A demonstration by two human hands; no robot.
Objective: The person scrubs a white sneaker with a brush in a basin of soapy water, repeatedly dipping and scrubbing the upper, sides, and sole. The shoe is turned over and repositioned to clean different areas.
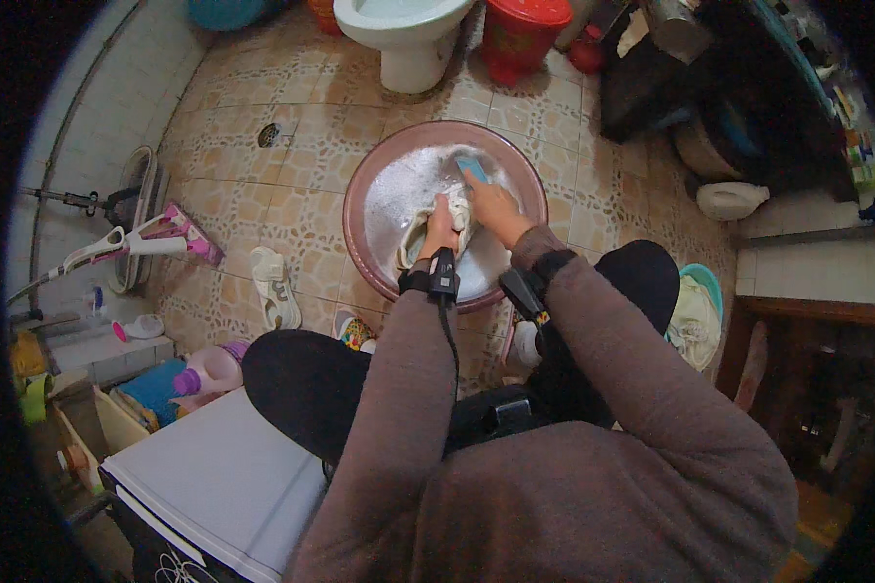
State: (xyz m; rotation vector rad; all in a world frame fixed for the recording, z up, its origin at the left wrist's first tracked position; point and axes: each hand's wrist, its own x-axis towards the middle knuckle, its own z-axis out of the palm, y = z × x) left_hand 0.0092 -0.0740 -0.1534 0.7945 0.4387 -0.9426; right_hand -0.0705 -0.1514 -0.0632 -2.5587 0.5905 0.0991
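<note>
A pinkish-brown plastic basin [359,244] with sudsy water stands on the tiled floor in front of me. Over the basin, my left hand [440,227] grips a white shoe [413,235], tilted with its opening toward the lower left. My right hand [497,210] holds a blue-handled brush [472,169] beside the shoe's upper end; its bristles are hard to make out. A second white shoe [275,288] lies on the floor to the left of the basin.
A white toilet [408,62] and a red bucket [523,44] stand beyond the basin. At left are a pink-and-white mop [182,237] and a purple-capped bottle [210,370]. At right, a teal basin [709,280] holds pale cloth. A floor drain [269,135] lies upper left.
</note>
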